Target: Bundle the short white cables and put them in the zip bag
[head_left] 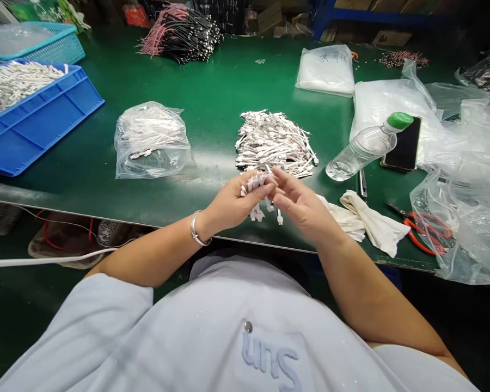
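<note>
Several short white cables with small plastic connectors (256, 184) sit bunched in our left hand (228, 204), which is closed around them, thumb pressed on top, with some ends hanging below. Our right hand (306, 207) is half open just beside the bunch, its fingers curved and its thumb apart from them; we cannot tell whether its fingertips touch a cable. Just beyond our hands we see a loose heap of similar white cables (274, 140) on the glossy green tabletop (216, 98). To the heap's left lies a clear plastic bag of white cables (152, 139), and farther left stands a blue plastic crate (44, 122). On our right, a clear plastic bottle with a green cap (361, 151) lies near the heap, with crumpled off-white cloth gloves (371, 220) and orange-handled cutters (430, 233) nearer us.
</note>
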{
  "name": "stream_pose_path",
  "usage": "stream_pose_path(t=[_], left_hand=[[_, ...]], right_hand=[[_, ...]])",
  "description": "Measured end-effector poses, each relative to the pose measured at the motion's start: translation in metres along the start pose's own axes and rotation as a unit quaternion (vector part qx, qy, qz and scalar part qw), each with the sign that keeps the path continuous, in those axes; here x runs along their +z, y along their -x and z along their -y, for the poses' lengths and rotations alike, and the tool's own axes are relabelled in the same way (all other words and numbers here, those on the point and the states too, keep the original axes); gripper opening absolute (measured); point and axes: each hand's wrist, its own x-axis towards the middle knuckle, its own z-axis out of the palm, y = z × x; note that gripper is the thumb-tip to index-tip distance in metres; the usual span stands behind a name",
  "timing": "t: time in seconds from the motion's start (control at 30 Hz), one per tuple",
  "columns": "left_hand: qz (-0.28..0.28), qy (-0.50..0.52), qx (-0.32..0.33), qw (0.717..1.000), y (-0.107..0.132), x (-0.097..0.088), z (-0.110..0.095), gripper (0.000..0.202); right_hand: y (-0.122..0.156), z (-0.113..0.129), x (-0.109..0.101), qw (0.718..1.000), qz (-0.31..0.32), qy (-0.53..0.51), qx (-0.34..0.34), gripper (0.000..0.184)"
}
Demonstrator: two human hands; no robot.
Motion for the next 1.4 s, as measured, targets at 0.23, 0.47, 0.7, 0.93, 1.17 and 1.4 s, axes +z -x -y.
stream_pose_path(t=[0.23, 0.47, 0.7, 0.93, 1.17, 1.4], left_hand=[[0.055, 0.108, -0.165, 0.979, -0.016, 0.004, -0.04, 0.019], [0.031, 0.23, -0.196, 0.953, -0.045, -0.017, -0.007, 0.024], [0.094, 0.27, -0.237, 0.928, -0.05, -0.047, 0.017, 0.046], [0.043, 0.261, -0.264, 0.928, -0.045, -0.037, 0.029, 0.043], [0.04, 0.237, -0.239, 0.941, -0.041, -0.033, 0.026, 0.041], [0.05, 0.193, -0.243, 0.95, -0.039, -0.032, 0.023, 0.039]], right_hand=[[-0.003, 0.015, 0.014, 0.932, 0.214, -0.194, 0.217, 0.048], [-0.032, 0.007, 0.017, 0.915, 0.166, -0.225, 0.292, 0.029], [-0.046, -0.008, 0.009, 0.892, 0.156, -0.273, 0.326, 0.015], [-0.038, -0.011, 0.005, 0.861, 0.181, -0.329, 0.343, 0.037], [-0.034, -0.012, 0.005, 0.863, 0.11, -0.32, 0.375, 0.027], [-0.035, -0.014, 0.004, 0.865, 0.108, -0.316, 0.375, 0.029]])
